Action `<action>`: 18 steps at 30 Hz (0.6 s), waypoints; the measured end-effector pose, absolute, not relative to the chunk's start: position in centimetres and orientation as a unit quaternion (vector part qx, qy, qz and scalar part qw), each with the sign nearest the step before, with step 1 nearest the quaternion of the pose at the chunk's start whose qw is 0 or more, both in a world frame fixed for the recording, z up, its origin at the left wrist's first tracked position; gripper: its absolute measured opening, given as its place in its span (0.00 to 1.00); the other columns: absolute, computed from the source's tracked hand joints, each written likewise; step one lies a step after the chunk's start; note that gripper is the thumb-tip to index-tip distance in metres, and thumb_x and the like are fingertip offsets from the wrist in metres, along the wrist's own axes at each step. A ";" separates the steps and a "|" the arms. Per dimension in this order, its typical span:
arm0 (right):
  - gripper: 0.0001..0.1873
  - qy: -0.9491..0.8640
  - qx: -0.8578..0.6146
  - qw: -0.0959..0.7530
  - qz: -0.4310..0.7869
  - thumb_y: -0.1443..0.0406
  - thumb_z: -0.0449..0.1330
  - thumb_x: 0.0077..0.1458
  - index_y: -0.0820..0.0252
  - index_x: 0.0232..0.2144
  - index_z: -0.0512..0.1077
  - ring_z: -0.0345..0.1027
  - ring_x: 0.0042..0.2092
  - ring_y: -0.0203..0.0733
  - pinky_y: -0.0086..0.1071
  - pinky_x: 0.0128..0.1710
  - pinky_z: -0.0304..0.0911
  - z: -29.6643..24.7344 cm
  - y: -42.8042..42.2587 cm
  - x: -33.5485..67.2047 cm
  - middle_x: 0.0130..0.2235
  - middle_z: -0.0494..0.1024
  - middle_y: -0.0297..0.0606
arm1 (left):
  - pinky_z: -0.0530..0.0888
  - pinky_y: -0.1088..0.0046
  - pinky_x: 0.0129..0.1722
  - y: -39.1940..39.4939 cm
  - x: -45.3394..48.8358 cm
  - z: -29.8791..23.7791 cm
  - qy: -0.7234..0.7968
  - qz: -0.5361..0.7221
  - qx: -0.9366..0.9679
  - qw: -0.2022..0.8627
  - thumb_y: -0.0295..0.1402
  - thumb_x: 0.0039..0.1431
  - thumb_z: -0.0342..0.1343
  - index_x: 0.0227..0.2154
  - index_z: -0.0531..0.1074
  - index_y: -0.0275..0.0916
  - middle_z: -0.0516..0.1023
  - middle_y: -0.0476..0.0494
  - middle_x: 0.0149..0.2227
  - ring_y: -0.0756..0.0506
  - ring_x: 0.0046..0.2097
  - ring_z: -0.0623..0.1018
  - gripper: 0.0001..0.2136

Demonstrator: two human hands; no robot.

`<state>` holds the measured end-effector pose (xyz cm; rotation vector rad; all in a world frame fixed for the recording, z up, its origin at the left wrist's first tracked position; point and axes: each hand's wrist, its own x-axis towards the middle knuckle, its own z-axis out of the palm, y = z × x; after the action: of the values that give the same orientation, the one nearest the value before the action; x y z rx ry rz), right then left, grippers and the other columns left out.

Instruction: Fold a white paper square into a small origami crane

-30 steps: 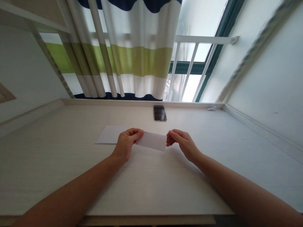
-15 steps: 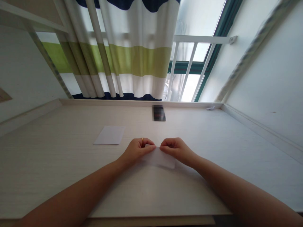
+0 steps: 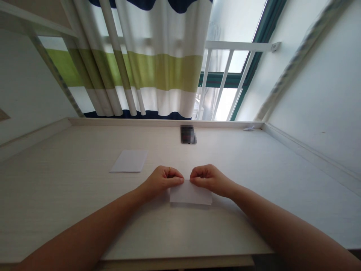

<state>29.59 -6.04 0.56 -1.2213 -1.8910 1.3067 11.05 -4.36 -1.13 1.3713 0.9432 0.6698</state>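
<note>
Between my two hands hangs a sheet of white paper [image 3: 191,194], folded over, its lower edge towards me and just above the tabletop. My left hand [image 3: 166,177], with a gold ring on one finger, pinches the paper's top edge between thumb and fingers. Close beside it, my right hand [image 3: 209,179] pinches the same edge a little further right. A narrow gap separates the two thumb tips. To the left of my hands, a white paper stack or sheet [image 3: 129,161] lies flat.
The pale wooden table [image 3: 70,195] has a raised rim [image 3: 126,122] at the back. A blurred dark object [image 3: 187,134] lies near that rim. A small white scrap [image 3: 249,128] sits in the far right corner. Behind are a striped curtain [image 3: 166,71] and white railing [image 3: 234,46].
The paper between my hands has come down and towards me slightly, and more of its face now shows. Both hands keep their pinch. The view has shifted a little.
</note>
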 end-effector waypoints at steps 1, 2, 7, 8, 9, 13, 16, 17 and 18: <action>0.07 -0.688 -0.453 0.270 0.498 0.65 0.55 0.44 0.64 0.20 0.67 0.56 0.23 0.29 0.24 0.21 0.52 0.6 -5.9 29.8 0.20 0.65 0.30 | 0.63 0.78 0.24 -4.3 10.9 -1.0 0.410 0.297 0.599 0.620 0.30 0.41 0.58 0.20 0.73 0.34 0.71 0.52 0.17 0.54 0.21 0.67 0.04; 0.07 -0.677 -0.453 0.274 0.510 0.65 0.55 0.44 0.64 0.20 0.66 0.57 0.22 0.30 0.24 0.21 0.52 0.6 -5.8 30.0 0.20 0.65 0.30 | 0.64 0.78 0.24 -4.2 10.8 -1.0 0.409 0.306 0.598 0.618 0.30 0.41 0.58 0.19 0.73 0.34 0.71 0.52 0.16 0.54 0.21 0.67 0.04; 0.07 -0.643 -0.463 0.291 0.536 0.64 0.56 0.43 0.64 0.20 0.66 0.58 0.22 0.30 0.24 0.20 0.54 0.8 -5.1 30.9 0.20 0.66 0.31 | 0.67 0.76 0.27 -3.4 10.2 -0.9 0.400 0.326 0.586 0.625 0.31 0.44 0.56 0.20 0.72 0.34 0.73 0.49 0.18 0.52 0.22 0.71 0.05; 0.07 -0.643 -0.469 0.297 0.528 0.64 0.56 0.43 0.64 0.20 0.66 0.59 0.22 0.30 0.25 0.20 0.54 0.8 -5.0 31.0 0.20 0.66 0.31 | 0.68 0.76 0.28 -3.2 10.0 -0.9 0.407 0.338 0.576 0.623 0.32 0.44 0.56 0.20 0.72 0.34 0.73 0.49 0.19 0.52 0.23 0.71 0.06; 0.08 -0.647 -0.478 0.307 0.508 0.64 0.56 0.44 0.64 0.20 0.66 0.59 0.22 0.31 0.25 0.20 0.54 0.8 -4.9 31.0 0.20 0.66 0.31 | 0.68 0.76 0.28 -3.0 9.9 -1.0 0.418 0.357 0.563 0.617 0.32 0.44 0.56 0.21 0.72 0.34 0.74 0.49 0.20 0.52 0.23 0.71 0.06; 0.09 -0.734 -0.513 0.356 0.267 0.65 0.52 0.48 0.64 0.22 0.68 0.59 0.23 0.32 0.26 0.22 0.54 0.5 -5.1 30.8 0.22 0.68 0.34 | 0.68 0.76 0.27 -2.8 10.0 -1.1 0.442 0.386 0.523 0.619 0.37 0.44 0.56 0.23 0.72 0.34 0.74 0.49 0.21 0.52 0.23 0.72 0.09; 0.10 -0.834 -0.439 0.334 0.004 0.67 0.50 0.51 0.63 0.24 0.70 0.59 0.26 0.33 0.27 0.25 0.53 0.2 -5.8 30.2 0.26 0.71 0.38 | 0.68 0.75 0.26 -3.5 10.9 -1.1 0.418 0.328 0.523 0.666 0.44 0.47 0.53 0.25 0.72 0.32 0.74 0.45 0.23 0.51 0.24 0.73 0.16; 0.10 -0.858 -0.405 0.308 -0.066 0.68 0.49 0.52 0.63 0.25 0.70 0.59 0.27 0.34 0.28 0.26 0.53 0.2 -6.1 29.9 0.27 0.71 0.38 | 0.69 0.75 0.27 -3.9 11.3 -1.1 0.402 0.313 0.524 0.682 0.45 0.48 0.52 0.26 0.72 0.32 0.75 0.43 0.25 0.50 0.26 0.74 0.17; 0.11 -0.879 -0.372 0.273 -0.122 0.69 0.49 0.53 0.62 0.25 0.70 0.59 0.27 0.34 0.29 0.26 0.52 0.2 -6.4 29.6 0.26 0.71 0.38 | 0.69 0.75 0.27 -4.2 11.6 -1.2 0.386 0.309 0.521 0.696 0.45 0.48 0.52 0.26 0.72 0.32 0.76 0.43 0.26 0.50 0.27 0.74 0.18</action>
<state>29.59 -6.40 0.17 -1.0014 -2.3655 -0.3281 11.63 -4.17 -1.21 1.1618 0.8617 0.6899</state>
